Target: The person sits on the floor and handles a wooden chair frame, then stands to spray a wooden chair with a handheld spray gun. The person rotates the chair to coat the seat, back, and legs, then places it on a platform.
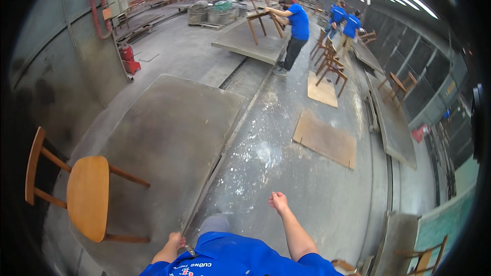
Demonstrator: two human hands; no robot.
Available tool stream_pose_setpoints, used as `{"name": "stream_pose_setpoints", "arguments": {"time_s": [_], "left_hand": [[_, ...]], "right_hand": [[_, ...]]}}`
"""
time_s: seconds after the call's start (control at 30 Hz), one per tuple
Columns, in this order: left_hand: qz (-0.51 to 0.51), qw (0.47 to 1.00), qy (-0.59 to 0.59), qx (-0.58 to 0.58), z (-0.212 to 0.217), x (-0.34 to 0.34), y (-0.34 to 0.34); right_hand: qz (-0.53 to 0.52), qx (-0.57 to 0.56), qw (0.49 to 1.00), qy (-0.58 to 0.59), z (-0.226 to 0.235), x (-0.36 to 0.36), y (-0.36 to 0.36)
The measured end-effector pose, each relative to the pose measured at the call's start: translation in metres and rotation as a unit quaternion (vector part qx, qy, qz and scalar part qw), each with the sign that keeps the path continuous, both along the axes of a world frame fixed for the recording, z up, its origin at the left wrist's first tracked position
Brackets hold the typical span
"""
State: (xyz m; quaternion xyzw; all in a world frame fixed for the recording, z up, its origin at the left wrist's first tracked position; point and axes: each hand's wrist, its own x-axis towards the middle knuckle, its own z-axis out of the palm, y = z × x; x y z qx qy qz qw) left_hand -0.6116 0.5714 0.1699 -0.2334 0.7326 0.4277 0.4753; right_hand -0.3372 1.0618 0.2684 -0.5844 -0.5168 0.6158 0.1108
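Observation:
My left hand point(176, 240) hangs low beside the near edge of a grey flat platform point(174, 122), its fingers loosely curled with nothing visible in them. My right hand point(278, 202) is held out above the grey floor, fingers folded in and no object showing. The nearest piece to my left hand is a wooden chair point(88, 198) with a light brown seat and curved backrest, set on the platform at the left. Neither hand touches it.
Ahead, a person in blue point(299, 23) handles a wooden chair point(260, 16) at another platform point(248, 43). Cardboard sheets point(325, 138) lie on the floor, with several chairs point(331, 64) beyond. A long platform point(391, 117) runs along the right. A red extinguisher point(128, 59) stands by the left wall.

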Motion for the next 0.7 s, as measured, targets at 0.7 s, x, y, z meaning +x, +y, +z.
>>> {"name": "stream_pose_setpoints", "arguments": {"time_s": [0.7], "left_hand": [[-0.199, 0.955, 0.19, 0.107, 0.069, -0.351, 0.79]], "right_hand": [[-0.164, -0.297, 0.917, -0.209, -0.108, -0.012, 0.307]]}}
